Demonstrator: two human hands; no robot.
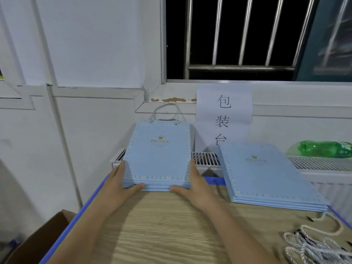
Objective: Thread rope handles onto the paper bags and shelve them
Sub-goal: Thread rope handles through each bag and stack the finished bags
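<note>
A stack of flat light-blue paper bags [158,155] with a gold crown logo lies at the far side of the wooden table, its far end over a white slatted unit. Rope handles [165,113] stick out past its far end. My left hand [122,180] grips the stack's left side, thumb on its near edge. My right hand [192,182] grips the right side the same way. A second stack of blue bags [266,176], with no handles showing, lies to the right. A pile of loose white rope handles [316,244] lies at the near right.
The wooden table [162,225] has a blue rim. A white slatted unit [205,159] stands behind it, with a green plastic bottle [323,148] on top. A paper sign [224,113] hangs under the barred window. An open cardboard box [38,239] stands at the lower left.
</note>
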